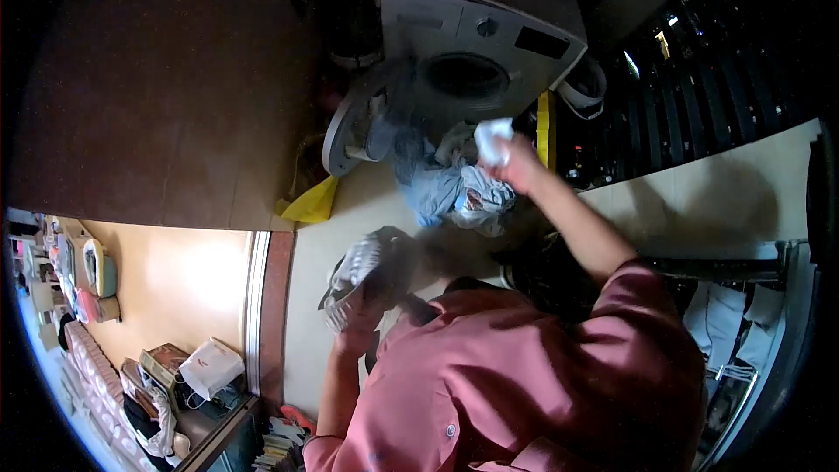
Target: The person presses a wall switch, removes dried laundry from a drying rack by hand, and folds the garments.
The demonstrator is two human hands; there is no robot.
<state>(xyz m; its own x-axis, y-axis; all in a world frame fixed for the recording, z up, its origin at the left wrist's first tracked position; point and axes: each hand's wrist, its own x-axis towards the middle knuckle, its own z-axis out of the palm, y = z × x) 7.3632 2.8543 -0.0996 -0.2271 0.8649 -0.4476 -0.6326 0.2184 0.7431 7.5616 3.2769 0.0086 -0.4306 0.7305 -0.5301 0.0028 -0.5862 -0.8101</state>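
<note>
My right hand (522,166) is closed on a small white cloth (495,140), held up over a pile of laundry (437,192) on the floor. Light blue, white and patterned pieces make up that pile, just in front of a washing machine (419,17). The machine's round door (343,135) hangs open to the left, and its drum opening (468,76) is dark. Low and closer to my body, my left hand (357,322) grips a bunched striped grey-and-white garment (363,267). Part of that garment is blurred, and its kind cannot be told.
Yellow bags (312,201) stand left of the machine, near a large brown panel (166,79). At right are a white bucket (583,87), a dark slatted rack (690,96) and a rail with hanging cloths (717,323). A doorway sill (275,297) borders the lit room at left.
</note>
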